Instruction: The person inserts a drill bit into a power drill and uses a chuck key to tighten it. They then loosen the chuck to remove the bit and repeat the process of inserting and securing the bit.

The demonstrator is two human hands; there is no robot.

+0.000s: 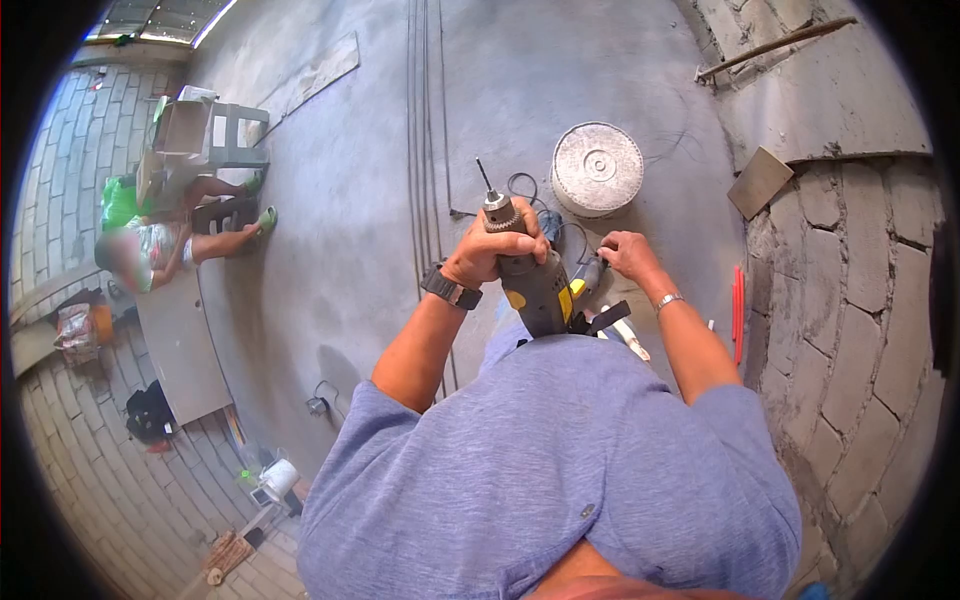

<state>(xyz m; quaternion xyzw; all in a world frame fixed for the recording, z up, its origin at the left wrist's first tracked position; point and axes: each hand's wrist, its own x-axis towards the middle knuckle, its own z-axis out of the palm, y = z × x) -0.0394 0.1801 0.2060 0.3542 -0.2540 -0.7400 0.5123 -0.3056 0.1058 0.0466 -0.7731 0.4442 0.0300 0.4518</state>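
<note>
My left hand (505, 243), with a black watch at its wrist, is wrapped round the front of a grey and yellow power drill (540, 297). A thin drill bit (483, 173) sticks out of the metal chuck, pointing away from me. The drill's rear end is close against my shirt. To the right, my right hand (632, 257) has its fingers curled together beside a dark and yellow handle-like part (588, 278). What its fingertips hold, if anything, is hidden. A black cord (524, 184) loops behind the drill.
A round, whitish bucket (598, 168) stands beyond my hands. Red pipes (738, 315) and a square tile (760, 184) are by the block wall at right. Several cables run along the grey surface. Another person (165, 245) sits at left near a grey plastic stool (235, 135).
</note>
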